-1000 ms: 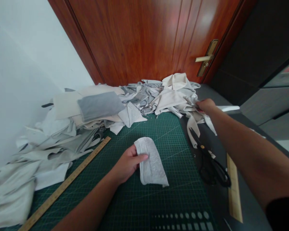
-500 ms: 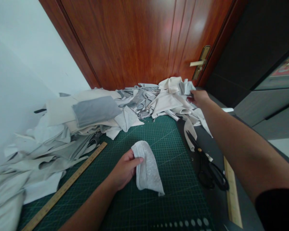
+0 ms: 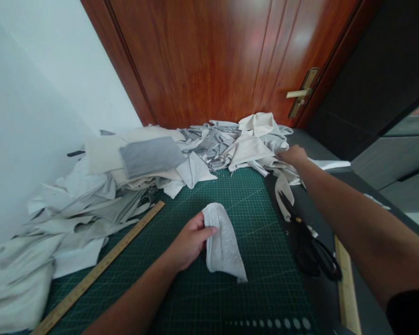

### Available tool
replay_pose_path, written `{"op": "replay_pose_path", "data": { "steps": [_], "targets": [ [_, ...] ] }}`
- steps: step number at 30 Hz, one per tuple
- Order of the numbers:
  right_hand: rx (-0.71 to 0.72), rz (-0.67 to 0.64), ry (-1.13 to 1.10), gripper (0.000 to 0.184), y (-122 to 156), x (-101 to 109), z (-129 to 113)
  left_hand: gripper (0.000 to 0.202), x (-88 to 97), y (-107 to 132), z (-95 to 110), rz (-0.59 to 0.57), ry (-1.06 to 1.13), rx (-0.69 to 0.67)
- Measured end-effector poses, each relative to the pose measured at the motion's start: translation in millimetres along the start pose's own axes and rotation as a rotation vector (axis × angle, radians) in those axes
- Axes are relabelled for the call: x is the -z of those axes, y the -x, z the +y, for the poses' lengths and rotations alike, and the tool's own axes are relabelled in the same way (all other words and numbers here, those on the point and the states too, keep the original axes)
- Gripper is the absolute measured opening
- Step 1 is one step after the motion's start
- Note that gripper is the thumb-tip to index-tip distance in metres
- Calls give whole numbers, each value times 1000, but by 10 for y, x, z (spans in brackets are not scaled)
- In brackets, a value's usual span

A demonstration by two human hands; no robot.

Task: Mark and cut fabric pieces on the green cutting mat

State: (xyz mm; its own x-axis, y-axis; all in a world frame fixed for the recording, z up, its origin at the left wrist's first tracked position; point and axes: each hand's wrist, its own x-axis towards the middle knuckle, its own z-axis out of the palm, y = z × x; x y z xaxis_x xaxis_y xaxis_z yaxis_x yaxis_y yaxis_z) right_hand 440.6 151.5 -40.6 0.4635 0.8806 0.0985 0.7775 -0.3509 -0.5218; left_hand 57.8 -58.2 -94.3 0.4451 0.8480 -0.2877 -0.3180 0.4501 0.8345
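Note:
In my left hand (image 3: 194, 241) is a folded light grey fabric piece (image 3: 224, 244), pinched between thumb and fingers above the green cutting mat (image 3: 251, 204). Its far end hangs down to the right. My right hand (image 3: 293, 156) reaches to the right end of the heap, with its fingers closed on a fabric scrap (image 3: 277, 143); the fingertips are partly hidden. Cream fabric scraps (image 3: 249, 146) lie just left of that hand. Black-handled scissors (image 3: 309, 246) rest shut below my right forearm, with the blades on a beige strip (image 3: 284, 190).
Piled cloth (image 3: 77, 200) lines the left side, with a grey folded piece (image 3: 152, 157) on top. A wooden ruler (image 3: 108, 265) lies slantwise on the mat, and another ruler (image 3: 347, 288) at right. A wooden door (image 3: 202, 65) stands behind the table.
My right hand has come down and slightly nearer, and the grey cloth it held raised now lies lower on the heap. My left hand keeps its grip. The view has shifted left.

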Motion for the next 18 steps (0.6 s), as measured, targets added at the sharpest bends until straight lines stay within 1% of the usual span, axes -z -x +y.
{"op": "replay_pose_path", "data": {
  "steps": [2, 3, 4, 5, 6, 8, 9, 11, 12, 13, 14, 16, 18],
  "targets": [
    [54, 31, 26, 37, 207, 42, -149, 44, -2, 3, -11, 4, 13, -19],
    [107, 9, 24, 38, 354, 67, -245, 46, -3, 3, -20, 7, 20, -29],
    [177, -45, 6, 35, 531, 95, -349, 47, -6, 3, -30, 10, 27, -41],
    [294, -158, -36, 33, 736, 125, -454, 46, -9, 2, -40, 10, 30, -53],
    [411, -252, -96, 35, 964, 154, -553, 46, -14, 2, -48, 5, 28, -65],
    [569, -386, -252, 40, 1452, 194, -703, 44, -25, 6, -57, -17, 6, -90],
    [598, -489, -335, 42, 1690, 198, -747, 44, -30, 11, -57, -30, -15, -104],
    [591, -718, -442, 48, 2105, 174, -770, 42, -37, 31, -49, -53, -84, -125],
    [590, -824, -477, 45, 2268, 150, -754, 39, -39, 46, -41, -63, -130, -128],
    [593, -895, -502, 39, 2398, 126, -723, 36, -41, 63, -33, -80, -180, -123],
    [595, -926, -510, 30, 2498, 106, -682, 34, -44, 83, -26, -104, -225, -104],
    [578, -904, -507, 16, 2626, 99, -578, 38, -51, 121, -15, -179, -283, -35],
    [523, -843, -516, 14, 2699, 151, -460, 48, -61, 150, -12, -260, -298, 35]
  ]
}}
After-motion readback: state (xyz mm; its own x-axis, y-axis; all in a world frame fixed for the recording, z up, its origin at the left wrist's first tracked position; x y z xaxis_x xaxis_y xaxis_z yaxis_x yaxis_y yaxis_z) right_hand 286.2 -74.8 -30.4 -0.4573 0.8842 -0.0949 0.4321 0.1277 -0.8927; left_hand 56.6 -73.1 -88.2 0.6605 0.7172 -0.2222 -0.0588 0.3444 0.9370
